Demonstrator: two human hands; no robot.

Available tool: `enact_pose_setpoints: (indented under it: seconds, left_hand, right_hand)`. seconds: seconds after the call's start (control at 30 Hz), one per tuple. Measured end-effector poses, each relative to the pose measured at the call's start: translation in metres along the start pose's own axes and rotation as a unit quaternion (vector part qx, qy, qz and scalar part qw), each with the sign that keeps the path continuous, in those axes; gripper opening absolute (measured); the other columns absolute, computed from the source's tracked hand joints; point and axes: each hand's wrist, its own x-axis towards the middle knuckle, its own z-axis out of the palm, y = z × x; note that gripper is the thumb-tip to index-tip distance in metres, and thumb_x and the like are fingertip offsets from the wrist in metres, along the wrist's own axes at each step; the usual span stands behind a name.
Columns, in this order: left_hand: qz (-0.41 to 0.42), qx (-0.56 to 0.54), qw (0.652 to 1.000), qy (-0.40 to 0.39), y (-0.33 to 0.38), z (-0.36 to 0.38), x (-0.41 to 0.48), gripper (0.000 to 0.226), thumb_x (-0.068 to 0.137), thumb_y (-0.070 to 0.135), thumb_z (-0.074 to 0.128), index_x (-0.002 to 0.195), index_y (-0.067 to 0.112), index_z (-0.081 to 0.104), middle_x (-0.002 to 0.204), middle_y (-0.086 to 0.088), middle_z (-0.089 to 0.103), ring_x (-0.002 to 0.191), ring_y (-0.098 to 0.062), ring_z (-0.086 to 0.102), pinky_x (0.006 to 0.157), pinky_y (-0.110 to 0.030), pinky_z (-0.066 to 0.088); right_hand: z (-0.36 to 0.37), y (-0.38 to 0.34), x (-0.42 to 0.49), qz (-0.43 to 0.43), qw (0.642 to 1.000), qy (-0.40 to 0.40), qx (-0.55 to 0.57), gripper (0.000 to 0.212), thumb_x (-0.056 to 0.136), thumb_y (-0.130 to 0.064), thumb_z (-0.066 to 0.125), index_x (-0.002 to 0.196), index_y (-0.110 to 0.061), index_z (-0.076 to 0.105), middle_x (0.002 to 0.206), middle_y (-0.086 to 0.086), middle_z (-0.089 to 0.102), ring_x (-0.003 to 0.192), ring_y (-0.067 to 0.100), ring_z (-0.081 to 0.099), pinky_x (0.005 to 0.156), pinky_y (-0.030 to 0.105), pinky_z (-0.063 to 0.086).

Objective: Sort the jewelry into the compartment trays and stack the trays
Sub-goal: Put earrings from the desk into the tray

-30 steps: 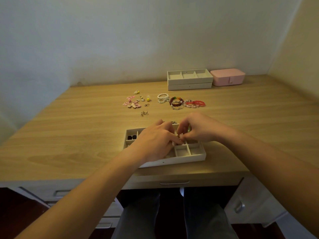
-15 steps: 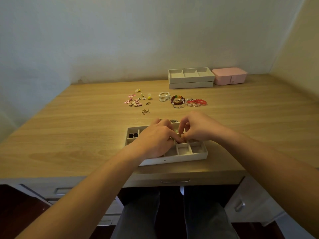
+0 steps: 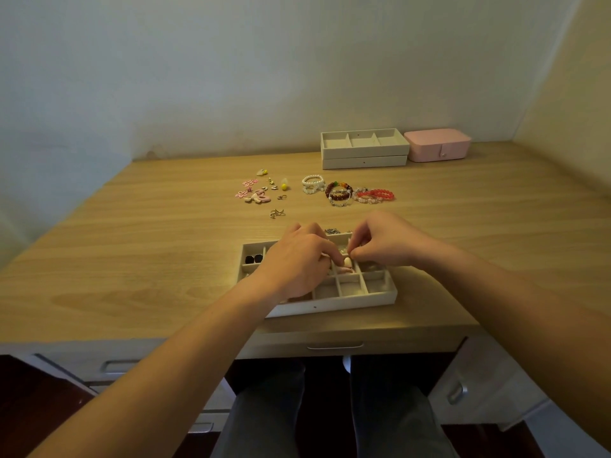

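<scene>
A white compartment tray (image 3: 363, 300) lies near the desk's front edge. Both my hands hover over its middle. My left hand (image 3: 297, 262) has its fingers curled down, and its fingertips pinch a small pale piece (image 3: 347, 261) over a middle compartment. My right hand (image 3: 383, 244) is curled too, its fingertips pinching a tiny item right beside the left fingertips. Two dark earrings (image 3: 254, 259) sit in the tray's far-left compartment. Much of the tray's left half is hidden by my left hand.
Loose jewelry lies further back: pink and small earrings (image 3: 257, 191), a ring (image 3: 277, 213), a white bead bracelet (image 3: 312, 184), a dark bracelet (image 3: 339, 191), red bracelets (image 3: 375, 195). Two stacked white trays (image 3: 363, 157) and a pink box (image 3: 438, 145) stand by the wall.
Both hands stayed over the tray's middle with only small finger movements. A small pale piece now shows at my left fingertips. The view shifted slightly.
</scene>
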Motion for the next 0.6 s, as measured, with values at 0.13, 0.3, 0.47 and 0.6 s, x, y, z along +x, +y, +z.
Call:
enact_pose_setpoints:
  seconds: [0.13,0.3,0.47,0.6]
  left_hand:
    - [-0.009,0.014,1.0,-0.01,0.0011,-0.0003,0.0013,0.037,0.097,0.016,0.048,0.116,0.038,0.072,0.127,0.003,0.05,0.12,-0.02,0.036,0.102,-0.043,0.039]
    - [-0.004,0.029,0.999,-0.022,0.0017,0.0027,0.0026,0.039,0.097,0.018,0.047,0.121,0.039,0.07,0.125,0.004,0.05,0.118,-0.02,0.036,0.1,-0.042,0.041]
    - [-0.007,-0.007,1.0,0.017,-0.0014,0.0036,0.0027,0.035,0.095,0.016,0.05,0.11,0.038,0.073,0.119,0.006,0.051,0.114,-0.017,0.039,0.099,-0.04,0.041]
    - [0.002,0.001,1.0,-0.002,-0.0026,0.0037,0.0014,0.034,0.097,0.018,0.051,0.108,0.041,0.074,0.12,0.007,0.05,0.116,-0.016,0.037,0.098,-0.039,0.041]
  right_hand:
    - [0.0011,-0.0006,0.0016,0.002,1.0,0.007,0.005,0.005,0.084,-0.021,0.08,0.081,-0.018,0.078,0.08,-0.004,0.074,0.079,0.011,0.069,0.073,0.028,0.06]
    - [0.0026,-0.0024,0.0021,0.017,1.0,0.015,-0.011,0.011,0.083,-0.023,0.084,0.08,-0.016,0.076,0.079,-0.002,0.074,0.077,0.011,0.069,0.07,0.028,0.059]
    - [0.0035,-0.0045,0.0035,0.033,0.999,0.018,-0.007,0.013,0.083,-0.024,0.082,0.077,-0.015,0.075,0.077,-0.001,0.072,0.076,0.013,0.069,0.064,0.028,0.056]
    - [0.0052,-0.0048,0.0025,0.037,0.999,0.022,-0.002,0.014,0.083,-0.021,0.082,0.075,-0.017,0.071,0.077,-0.001,0.071,0.073,0.01,0.066,0.058,0.019,0.045]
